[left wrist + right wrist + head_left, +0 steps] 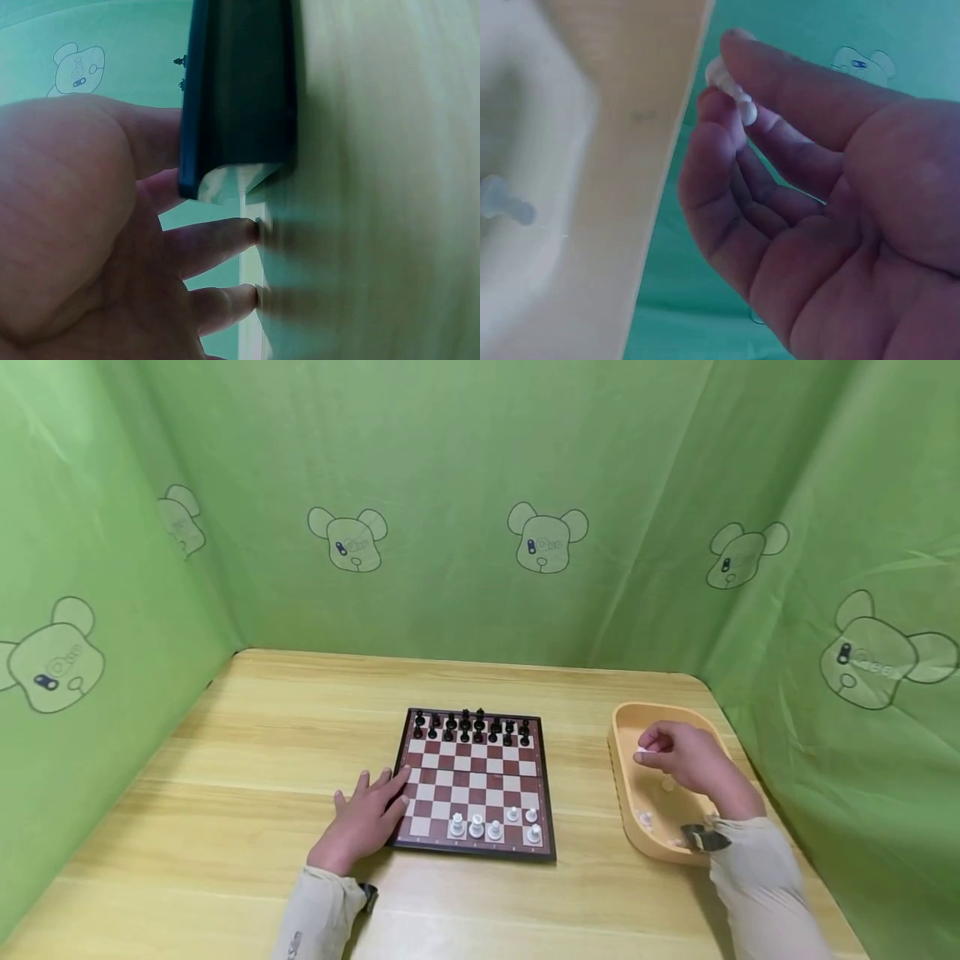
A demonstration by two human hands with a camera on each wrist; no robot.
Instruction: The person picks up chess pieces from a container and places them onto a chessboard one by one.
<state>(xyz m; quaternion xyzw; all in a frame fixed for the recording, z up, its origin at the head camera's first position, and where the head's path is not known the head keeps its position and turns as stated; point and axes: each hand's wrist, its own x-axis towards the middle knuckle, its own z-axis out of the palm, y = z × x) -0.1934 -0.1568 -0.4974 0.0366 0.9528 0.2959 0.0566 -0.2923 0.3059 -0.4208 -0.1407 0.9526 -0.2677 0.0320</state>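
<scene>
A chessboard (483,783) lies on the table, with black chess pieces (478,737) in two rows at its far side. Several white chess pieces (476,827) stand near its front edge. My left hand (363,822) rests at the board's left edge, fingers spread; in the left wrist view two fingertips (251,231) come down to the tabletop beside the dark board side (240,82). Over the orange tray (617,768), my right hand (693,764) pinches a white pawn (731,86) between thumb and fingertips, its round head showing.
More white pieces (645,818) lie inside the tray, one of them (506,202) visible in the right wrist view. The wooden table (300,718) is enclosed by green cloth walls (450,610) printed with bear heads.
</scene>
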